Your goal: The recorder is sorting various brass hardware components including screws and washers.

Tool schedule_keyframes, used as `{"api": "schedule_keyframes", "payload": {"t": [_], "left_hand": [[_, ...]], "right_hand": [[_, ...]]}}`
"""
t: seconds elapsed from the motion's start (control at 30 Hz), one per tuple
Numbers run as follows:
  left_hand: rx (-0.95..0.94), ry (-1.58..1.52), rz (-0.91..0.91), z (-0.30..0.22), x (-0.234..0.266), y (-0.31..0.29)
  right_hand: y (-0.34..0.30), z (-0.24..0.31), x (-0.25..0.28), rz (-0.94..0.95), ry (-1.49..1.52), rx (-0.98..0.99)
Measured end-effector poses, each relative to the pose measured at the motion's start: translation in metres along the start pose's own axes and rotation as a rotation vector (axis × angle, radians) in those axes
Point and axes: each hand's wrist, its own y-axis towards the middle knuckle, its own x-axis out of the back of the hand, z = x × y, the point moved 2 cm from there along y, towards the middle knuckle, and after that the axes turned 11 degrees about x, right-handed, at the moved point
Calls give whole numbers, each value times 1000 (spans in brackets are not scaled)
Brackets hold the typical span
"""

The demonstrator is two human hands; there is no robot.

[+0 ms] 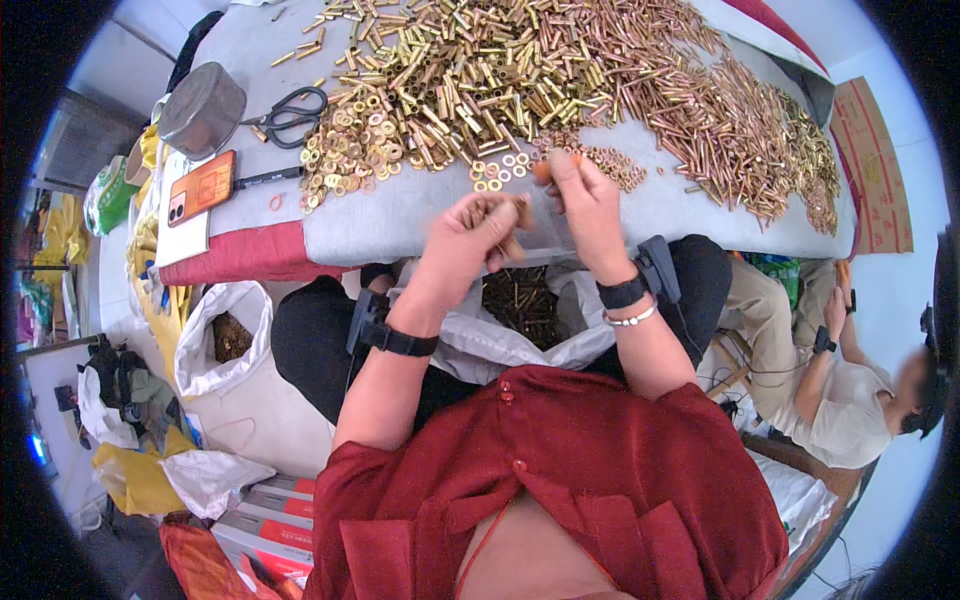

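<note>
My left hand is closed in front of the table edge, its fingers curled round small brass-coloured pieces that blur and fingers partly hide. Just to its right, my right hand is pinched, with orange covering at the fingertips; whatever it grips is too small to make out. Behind the hands, a few flat washers lie near the cloth's front. A large heap of brass sleeves covers the table's middle, with copper-coloured bolts heaped to the right. More washers are piled at left.
Scissors, a metal pot and an orange phone sit on the table's left. Between my knees, an open white sack contains metal pieces. Another sack stands at left. A co-worker sits at right.
</note>
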Motion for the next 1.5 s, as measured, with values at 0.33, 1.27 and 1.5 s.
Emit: {"api": "schedule_keyframes", "payload": {"t": [0.33,1.27,1.5], "left_hand": [[177,273,134,7,-15,-7],[155,44,-42,9,-8,-2],[88,-65,-120,6,1,-1]], "right_hand": [[43,-21,-30,99,-913,644],[-33,-8,-4,83,187,-3],[4,-3,-8,41,-621,508]]}}
